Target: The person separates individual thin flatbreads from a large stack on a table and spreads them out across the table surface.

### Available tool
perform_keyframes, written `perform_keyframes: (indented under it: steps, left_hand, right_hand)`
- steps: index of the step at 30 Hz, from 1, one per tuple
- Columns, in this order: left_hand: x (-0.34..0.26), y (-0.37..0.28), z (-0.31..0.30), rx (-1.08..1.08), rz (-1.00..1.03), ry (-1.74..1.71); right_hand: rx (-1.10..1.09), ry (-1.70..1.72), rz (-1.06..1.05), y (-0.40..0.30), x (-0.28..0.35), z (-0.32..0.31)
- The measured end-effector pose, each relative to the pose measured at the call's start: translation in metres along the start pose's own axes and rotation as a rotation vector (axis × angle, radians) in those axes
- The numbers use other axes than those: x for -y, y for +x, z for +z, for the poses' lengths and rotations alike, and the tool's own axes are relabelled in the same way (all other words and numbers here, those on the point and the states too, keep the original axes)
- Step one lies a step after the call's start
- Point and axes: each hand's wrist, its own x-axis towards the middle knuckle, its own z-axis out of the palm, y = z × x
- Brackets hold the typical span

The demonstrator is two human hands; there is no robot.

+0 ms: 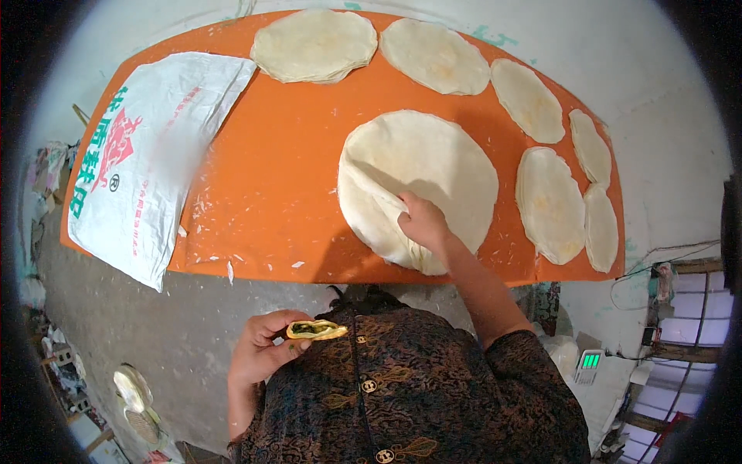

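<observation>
In front of my body, past the table's near edge, my left hand (269,345) holds a piece of filled flatbread (316,330) with a dark green filling showing at its open end. My right hand (423,223) grips a raised fold of the top sheet on a large stack of round, pale flatbreads (446,151). That fold runs from the stack's left rim to my fingers, and the layers below it are mostly covered. The stack lies on an orange tabletop (278,156).
Smaller flatbread stacks line the far side, such as one at the back (316,46) and one at the right (550,203). A white woven sack (156,156) with printing covers the table's left end. Pale flakes (231,271) dot the near edge. A scale display (588,366) glows at lower right.
</observation>
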Motion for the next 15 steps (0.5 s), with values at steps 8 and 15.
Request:
perform_keyframes:
  steps: [8,15]
  left_hand:
    - [0.006,0.088,0.025,0.286,0.201,0.162]
    - [0.084,0.175,0.049,0.431,0.084,0.287]
  right_hand:
    - [-0.008,-0.124,0.028,0.006,0.0,-0.01]
    - [0.0,0.105,-0.028,0.01,-0.019,-0.03]
